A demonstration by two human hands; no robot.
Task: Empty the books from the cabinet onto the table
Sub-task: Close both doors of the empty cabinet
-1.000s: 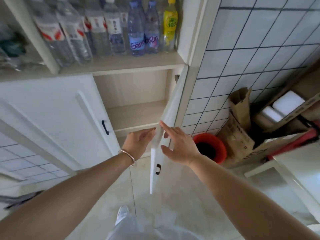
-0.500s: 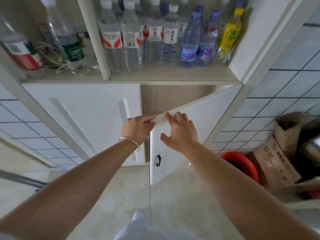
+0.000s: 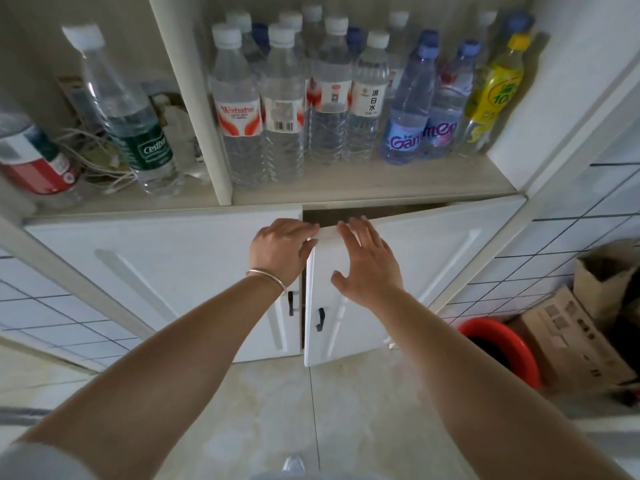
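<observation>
The white cabinet's lower right door (image 3: 446, 268) stands only slightly ajar, with a dark gap (image 3: 377, 211) along its top. No books show in that gap, and no table is in view. My left hand (image 3: 282, 249), with a bracelet on the wrist, grips the top corner of this door. My right hand (image 3: 367, 268) lies flat on the door's front with the fingers spread, holding nothing. The lower left door (image 3: 156, 271) is closed. Each door has a small black handle (image 3: 320, 318).
Several water and drink bottles (image 3: 329, 98) crowd the open shelf above the doors. On the floor to the right stand a red bucket (image 3: 498, 344) and cardboard boxes (image 3: 571, 341) against the tiled wall (image 3: 571, 244). Pale floor tiles lie below me.
The right door has swung from wide open to almost closed, both hands moving with it. My view has shifted left and up, so the bottle shelf now fills the top.
</observation>
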